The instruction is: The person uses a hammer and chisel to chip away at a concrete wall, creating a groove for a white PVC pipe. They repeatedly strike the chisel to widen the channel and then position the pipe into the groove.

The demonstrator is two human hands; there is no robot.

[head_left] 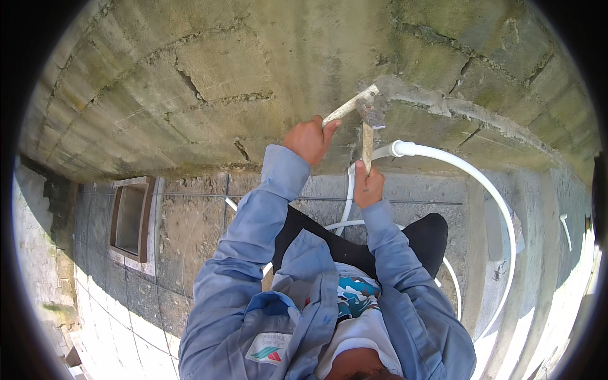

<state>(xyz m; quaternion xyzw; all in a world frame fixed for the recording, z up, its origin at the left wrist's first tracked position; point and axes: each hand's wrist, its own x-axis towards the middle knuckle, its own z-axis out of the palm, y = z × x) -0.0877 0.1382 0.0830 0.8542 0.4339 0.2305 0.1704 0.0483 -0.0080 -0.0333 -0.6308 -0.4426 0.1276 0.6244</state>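
My left hand point(308, 140) is closed around one end of a pale, speckled straight bar point(340, 113), whose exact kind I cannot make out. The bar slants up and right, its far end at the stained block wall point(297, 63). In my right hand point(368, 185), closed on the light wooden handle, is a hammer point(369, 130). Its grey metal head overlaps the bar near the far end; whether they touch I cannot tell. Close to my right hand, a white flexible pipe point(478, 163) with a thicker coupling point(401, 149) runs along the wall's foot.
A rough mortar-grey channel point(468, 109) curves along the wall to the right. More white pipe point(348, 196) loops around my legs. At left, a brown-framed rectangular box point(147, 221) stands among thin rods point(177, 194) over the ground. Long pale ledges point(525, 253) lie on the right.
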